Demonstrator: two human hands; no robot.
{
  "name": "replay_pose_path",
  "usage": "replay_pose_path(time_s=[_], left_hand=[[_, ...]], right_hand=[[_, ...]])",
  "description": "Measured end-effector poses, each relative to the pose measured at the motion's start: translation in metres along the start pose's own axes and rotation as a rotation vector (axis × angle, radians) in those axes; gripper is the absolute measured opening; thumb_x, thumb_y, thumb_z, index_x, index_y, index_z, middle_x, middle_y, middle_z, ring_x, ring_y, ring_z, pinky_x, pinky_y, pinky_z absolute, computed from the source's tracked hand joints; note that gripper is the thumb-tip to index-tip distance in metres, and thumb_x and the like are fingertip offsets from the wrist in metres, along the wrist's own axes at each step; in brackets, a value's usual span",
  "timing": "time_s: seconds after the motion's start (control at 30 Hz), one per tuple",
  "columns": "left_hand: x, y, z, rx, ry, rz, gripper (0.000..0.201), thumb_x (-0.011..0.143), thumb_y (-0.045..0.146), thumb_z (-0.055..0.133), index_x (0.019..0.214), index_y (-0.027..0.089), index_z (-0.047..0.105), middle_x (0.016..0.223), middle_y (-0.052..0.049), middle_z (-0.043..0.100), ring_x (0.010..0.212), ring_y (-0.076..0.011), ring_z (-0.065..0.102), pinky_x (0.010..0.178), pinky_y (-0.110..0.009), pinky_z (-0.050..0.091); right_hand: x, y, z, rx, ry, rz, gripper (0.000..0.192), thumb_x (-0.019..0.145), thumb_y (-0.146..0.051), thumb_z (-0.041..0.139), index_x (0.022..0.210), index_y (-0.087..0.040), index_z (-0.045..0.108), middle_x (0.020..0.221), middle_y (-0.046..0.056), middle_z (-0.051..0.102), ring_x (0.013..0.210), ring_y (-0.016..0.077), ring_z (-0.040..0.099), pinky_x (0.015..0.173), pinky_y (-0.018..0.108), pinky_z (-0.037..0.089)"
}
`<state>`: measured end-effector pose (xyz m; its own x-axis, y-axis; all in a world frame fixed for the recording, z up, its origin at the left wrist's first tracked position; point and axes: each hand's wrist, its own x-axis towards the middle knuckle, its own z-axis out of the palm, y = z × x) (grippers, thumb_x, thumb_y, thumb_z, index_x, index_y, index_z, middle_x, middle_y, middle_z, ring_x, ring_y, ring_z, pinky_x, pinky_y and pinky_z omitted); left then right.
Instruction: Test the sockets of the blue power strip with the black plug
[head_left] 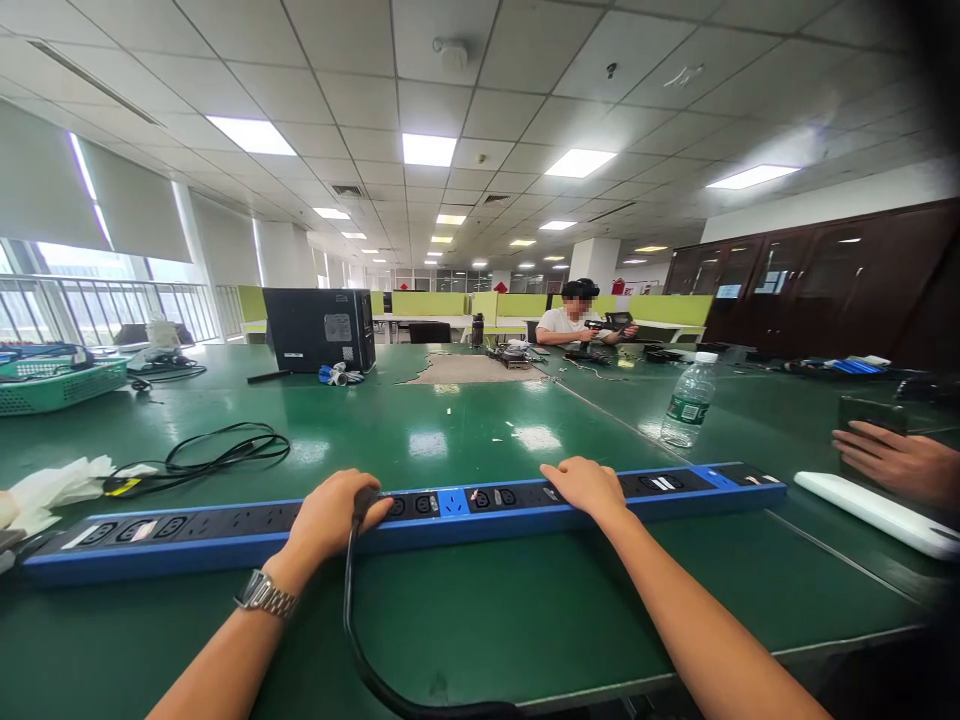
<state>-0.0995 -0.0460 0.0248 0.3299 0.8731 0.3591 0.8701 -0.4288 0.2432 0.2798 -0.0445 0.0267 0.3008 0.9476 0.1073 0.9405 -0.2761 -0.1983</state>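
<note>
A long blue and black power strip [452, 503] with several sockets lies across the green table. My left hand [330, 515], with a metal watch on the wrist, is closed round the plug of a black power cord [349, 590] at the strip's left half. Most of the plug is hidden by the fingers, so I cannot tell how far it sits in a socket. From there the cord hangs toward the table's front edge. Right of the middle, my right hand [589, 488] grips the strip from above, its fingers over the far side.
A water bottle [688, 402] stands behind the strip. At right, another person's hand [900, 460] holds a dark phone near a white object [874, 510]. A coiled black cable [225, 455], green basket [64, 385] and black computer case [321, 330] are leftward. Someone sits [566, 322] across the table.
</note>
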Motion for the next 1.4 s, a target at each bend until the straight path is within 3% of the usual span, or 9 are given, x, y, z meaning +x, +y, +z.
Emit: replay_pose_path(time_s=[0.23,1.13,1.4], left_hand=[[0.0000,0.0013,-0.0025,-0.054,-0.049,-0.005,0.043,0.084,0.060,0.050,0.101,0.024,0.068,0.101,-0.006,0.070,0.093,-0.0256,0.064,0.080,-0.033,0.049],[-0.0005,0.0007,-0.0013,-0.067,-0.036,0.007,0.043,0.083,0.059,0.052,0.101,0.024,0.068,0.101,-0.006,0.070,0.093,-0.0256,0.064,0.080,-0.033,0.049],[-0.0016,0.0022,-0.0015,-0.080,-0.011,0.014,0.044,0.082,0.060,0.051,0.100,0.025,0.071,0.101,-0.006,0.072,0.092,-0.0257,0.064,0.079,-0.032,0.049]], right_hand=[[-0.0042,-0.0013,-0.0015,0.011,0.003,-0.004,0.050,0.090,-0.049,0.036,0.054,-0.021,0.058,0.073,0.006,0.068,0.078,0.0222,0.063,0.083,0.036,0.039],[-0.0055,0.0006,0.0019,0.011,0.005,-0.010,0.050,0.090,-0.051,0.035,0.054,-0.021,0.053,0.068,0.004,0.065,0.073,0.0205,0.060,0.081,0.036,0.039],[-0.0055,0.0008,0.0010,0.012,0.001,-0.011,0.050,0.090,-0.051,0.035,0.056,-0.021,0.057,0.070,0.005,0.067,0.074,0.0214,0.061,0.080,0.036,0.039]])
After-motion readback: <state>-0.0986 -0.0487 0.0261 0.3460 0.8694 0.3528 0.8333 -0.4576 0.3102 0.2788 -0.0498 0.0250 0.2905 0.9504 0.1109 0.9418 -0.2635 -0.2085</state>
